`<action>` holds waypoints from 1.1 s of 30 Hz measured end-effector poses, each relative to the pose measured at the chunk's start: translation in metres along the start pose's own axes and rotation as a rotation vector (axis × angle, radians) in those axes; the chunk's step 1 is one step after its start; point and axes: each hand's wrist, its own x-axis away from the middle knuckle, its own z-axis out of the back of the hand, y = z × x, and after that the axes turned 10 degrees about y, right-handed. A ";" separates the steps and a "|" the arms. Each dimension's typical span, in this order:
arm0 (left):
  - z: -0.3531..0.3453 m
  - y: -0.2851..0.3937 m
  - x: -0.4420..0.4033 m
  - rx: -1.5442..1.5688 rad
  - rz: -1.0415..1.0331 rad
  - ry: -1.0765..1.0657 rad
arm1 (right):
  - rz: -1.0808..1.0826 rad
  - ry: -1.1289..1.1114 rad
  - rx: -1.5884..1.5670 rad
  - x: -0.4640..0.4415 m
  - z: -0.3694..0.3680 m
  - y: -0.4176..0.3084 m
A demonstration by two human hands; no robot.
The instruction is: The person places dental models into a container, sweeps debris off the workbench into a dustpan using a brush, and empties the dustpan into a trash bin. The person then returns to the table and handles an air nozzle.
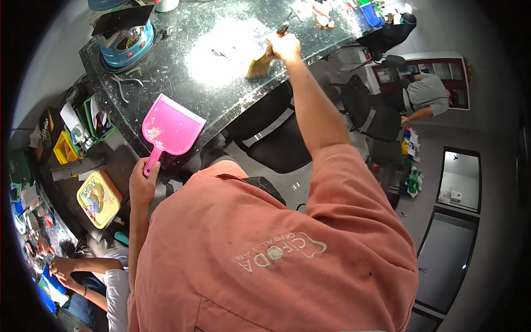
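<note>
The left hand [142, 180] has its fingers wrapped round the handle of a pink dustpan [180, 124], and the right hand [286, 47] is closed around a brush [260, 63] farther along the table [171, 72]. The dustpan is at the table's near left corner, its straight lip towards the brush; pale scraps [155, 133] lie inside it, mostly near the handle. The brush's yellowish bristles point down at the tabletop beside a bright patch of light.

The salmon shirt [271, 221] carries pale lettering, upside down in this view: apparently "CIFODA", with "LAB" on the lowest line; the word between is harder to make out. A blue appliance [127, 47] at the table's far left has red round marks and a dark label too small to read.

Left of the table, a green bin [99, 133] holds papers and small items, and a yellow bin [63, 152] just beside it has something pinkish inside. Nearer is a yellow box [113, 191], its top printed with a picture and unreadable lettering. At lower left, a co-worker's hands [63, 268] are near a blue tray [47, 297].
</note>
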 end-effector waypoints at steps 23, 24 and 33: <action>-0.214 0.174 -0.208 -0.479 -0.514 0.265 | 0.534 -0.317 0.198 -0.054 -0.012 0.067; -0.219 0.175 -0.214 -0.495 -0.516 0.286 | 0.563 -0.298 0.139 -0.049 -0.012 0.063; -0.193 0.176 -0.219 0.017 -0.223 0.365 | 0.632 -0.250 -0.083 -0.047 -0.013 0.057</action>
